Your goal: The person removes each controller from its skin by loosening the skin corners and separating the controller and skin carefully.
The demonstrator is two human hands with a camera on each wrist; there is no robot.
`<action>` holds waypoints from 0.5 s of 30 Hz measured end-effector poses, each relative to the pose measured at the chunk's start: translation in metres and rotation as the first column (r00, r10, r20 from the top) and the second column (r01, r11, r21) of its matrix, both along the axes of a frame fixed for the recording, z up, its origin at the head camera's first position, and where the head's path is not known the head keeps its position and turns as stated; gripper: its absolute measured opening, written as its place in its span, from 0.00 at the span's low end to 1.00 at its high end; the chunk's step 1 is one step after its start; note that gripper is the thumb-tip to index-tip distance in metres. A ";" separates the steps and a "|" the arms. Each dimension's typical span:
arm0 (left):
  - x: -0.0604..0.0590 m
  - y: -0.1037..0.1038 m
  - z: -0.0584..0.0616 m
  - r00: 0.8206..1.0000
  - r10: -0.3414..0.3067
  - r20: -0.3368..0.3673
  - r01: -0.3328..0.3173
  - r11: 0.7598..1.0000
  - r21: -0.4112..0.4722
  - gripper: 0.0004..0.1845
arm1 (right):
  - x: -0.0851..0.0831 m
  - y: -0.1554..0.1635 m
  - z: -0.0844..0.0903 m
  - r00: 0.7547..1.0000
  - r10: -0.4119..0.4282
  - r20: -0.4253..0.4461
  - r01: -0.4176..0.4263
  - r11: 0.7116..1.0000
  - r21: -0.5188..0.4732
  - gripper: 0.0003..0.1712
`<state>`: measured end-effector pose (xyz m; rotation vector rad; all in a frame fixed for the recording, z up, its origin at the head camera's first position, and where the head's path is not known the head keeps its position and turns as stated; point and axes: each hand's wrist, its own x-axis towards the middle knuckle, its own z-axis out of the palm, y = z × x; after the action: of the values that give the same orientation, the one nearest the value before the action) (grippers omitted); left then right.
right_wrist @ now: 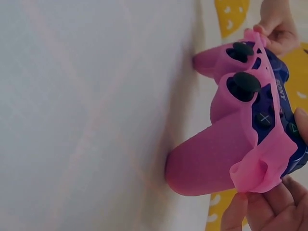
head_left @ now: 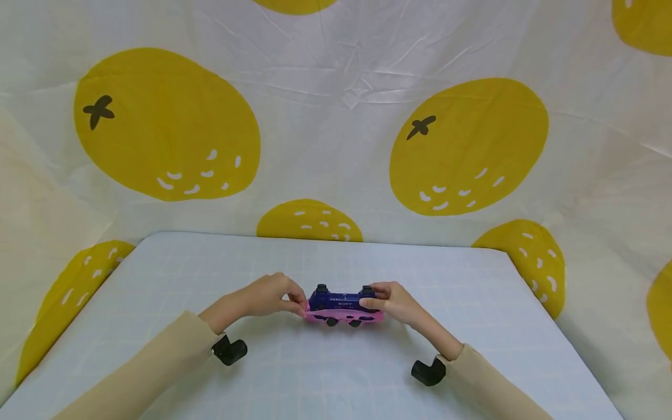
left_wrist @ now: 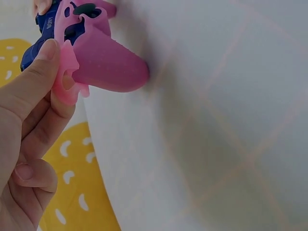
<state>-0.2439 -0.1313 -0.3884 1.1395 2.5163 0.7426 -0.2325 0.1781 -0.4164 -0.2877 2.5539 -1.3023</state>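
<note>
Fingers, left: the left hand (head_left: 270,294) pinches the loose edge of the pink silicone cover (left_wrist: 103,60) between thumb and forefinger — the edge is drawn a little away from the controller body.
Fingers, right: the right hand (head_left: 394,303) grips the other end, fingertips curled on a flap of the same cover (right_wrist: 262,166) that has come off its grip.
Game controller: a blue Sony gamepad (head_left: 338,301), handles pointing down and resting on the worktop (head_left: 315,361), roughly at its middle, between the two hands.
Why held so: each hand takes one end, so the body is steadied on its handles while the stretchy skin is pulled at both corners.
Cover fit: on over the handles and around the thumbsticks (right_wrist: 246,83); loose at the upper corners.
Backdrop: white cloth printed with yellow citrus fruit (head_left: 168,125).
</note>
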 end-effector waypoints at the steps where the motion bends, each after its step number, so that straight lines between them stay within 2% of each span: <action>1: 0.000 0.000 -0.001 1.000 0.000 -0.002 0.000 1.000 -0.001 0.02 | 0.000 0.000 0.000 1.000 -0.001 -0.002 0.001 1.000 -0.003 0.39; 9: 0.003 -0.001 -0.011 0.999 0.014 0.038 -0.015 1.000 0.014 0.02 | 0.001 0.001 -0.001 1.000 0.011 -0.006 -0.011 1.000 -0.005 0.39; 15: 0.002 -0.003 -0.017 1.000 0.017 0.021 -0.018 0.999 0.030 0.02 | 0.001 0.000 0.002 1.000 0.001 -0.006 -0.001 1.000 0.020 0.40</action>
<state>-0.2417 -0.1347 -0.4057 1.1150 2.5087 0.7957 -0.2318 0.1779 -0.4147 -0.2888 2.5699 -1.2763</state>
